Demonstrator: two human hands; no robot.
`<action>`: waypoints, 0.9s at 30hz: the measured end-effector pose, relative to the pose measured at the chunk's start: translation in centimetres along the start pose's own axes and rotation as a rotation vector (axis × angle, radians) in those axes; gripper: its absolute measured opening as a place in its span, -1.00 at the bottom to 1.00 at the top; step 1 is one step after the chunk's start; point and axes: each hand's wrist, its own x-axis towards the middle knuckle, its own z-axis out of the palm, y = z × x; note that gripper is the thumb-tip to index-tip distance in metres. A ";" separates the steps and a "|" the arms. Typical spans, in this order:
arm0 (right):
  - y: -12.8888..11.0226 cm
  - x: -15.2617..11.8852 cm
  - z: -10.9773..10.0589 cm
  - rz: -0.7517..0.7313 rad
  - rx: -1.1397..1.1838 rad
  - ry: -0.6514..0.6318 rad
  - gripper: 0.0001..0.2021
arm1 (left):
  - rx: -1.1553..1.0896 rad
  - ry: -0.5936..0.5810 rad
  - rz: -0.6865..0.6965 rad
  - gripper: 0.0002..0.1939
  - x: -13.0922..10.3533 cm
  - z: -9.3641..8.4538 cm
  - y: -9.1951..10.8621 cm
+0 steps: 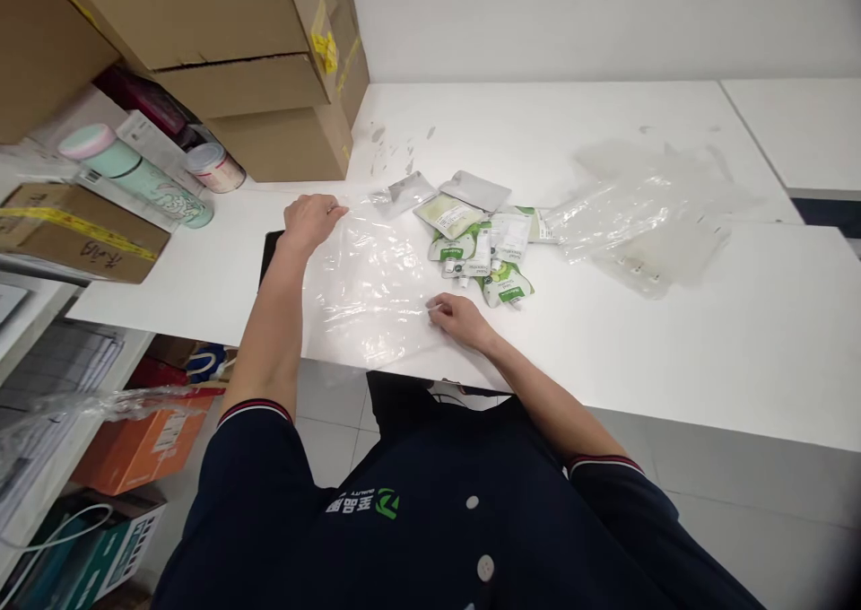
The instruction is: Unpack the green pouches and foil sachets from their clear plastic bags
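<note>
A clear plastic bag (369, 296) lies spread over the front part of the white table, part of it hanging past the front edge. My left hand (310, 221) pinches its far left corner between thumb and fingers. At its right side, my right hand (459, 319) has curled fingers closed on the bag's edge. Just beyond my right hand sits a loose pile of green and white spouted pouches (504, 283), their caps facing me. Among them are a pale green packet (449, 215) and silvery grey packets (474, 190).
More clear plastic bags (646, 224) lie crumpled on the table (760, 323) to the right. Stacked cardboard boxes (269, 99) stand at the back left, near a mint green bottle (138, 175) and a tin (215, 168). Below left, a shelf holds papers; an orange box (144, 444) is beside it.
</note>
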 end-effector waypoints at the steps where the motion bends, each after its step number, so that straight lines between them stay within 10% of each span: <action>1: 0.2 0.4 0.1 0.009 -0.035 0.042 -0.89 | -0.001 0.043 -0.019 -0.81 0.1 0.6 -0.1; 6: 0.6 1.6 0.4 0.026 -0.204 0.147 -0.86 | -0.053 0.168 0.034 -0.49 -4.9 2.4 2.4; 16: -4.2 5.1 -7.1 -0.210 -0.788 0.371 -0.56 | -0.096 -0.012 0.130 -0.34 -28.2 5.6 4.3; 22: -2.6 12.0 -7.7 -0.107 -1.000 0.252 -0.61 | 0.135 -0.020 0.219 -0.47 -30.6 6.9 2.3; 27: -2.9 11.7 -9.3 -0.110 -0.957 0.446 -0.69 | 0.222 -0.037 0.378 -0.54 -30.5 6.3 0.5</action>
